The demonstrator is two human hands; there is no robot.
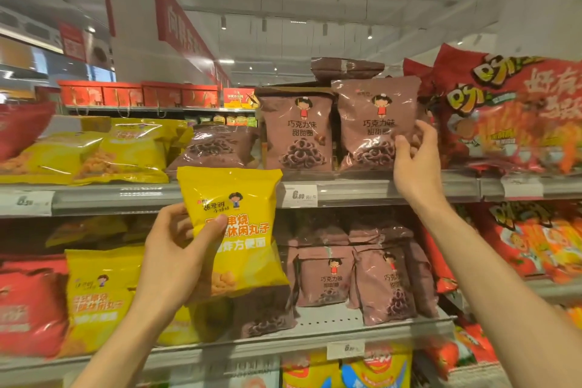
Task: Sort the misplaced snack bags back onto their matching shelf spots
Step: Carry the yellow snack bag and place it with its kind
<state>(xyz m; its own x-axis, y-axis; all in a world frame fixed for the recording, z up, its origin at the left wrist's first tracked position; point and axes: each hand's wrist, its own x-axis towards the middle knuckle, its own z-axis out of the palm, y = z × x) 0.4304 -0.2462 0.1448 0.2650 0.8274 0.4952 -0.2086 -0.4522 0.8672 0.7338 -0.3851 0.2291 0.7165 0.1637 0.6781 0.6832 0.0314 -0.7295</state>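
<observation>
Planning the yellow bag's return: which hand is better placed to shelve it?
Left. The left hand already grips the yellow bag, and the yellow stack lies up-left. The right hand pinches a brown bag.

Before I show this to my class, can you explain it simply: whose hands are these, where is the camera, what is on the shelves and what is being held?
There is no machine here: the picture comes from one wide-angle camera worn on a person's head, facing shop shelves. Both bare hands are that person's. The left hand holds a yellow snack bag in front of the shelves. The right hand grips the lower corner of a brown chocolate-ring bag standing on the upper shelf beside a matching one. More yellow bags lie to the left on that shelf, and big red bags stand to the right. The lower shelf repeats those colours.
</observation>
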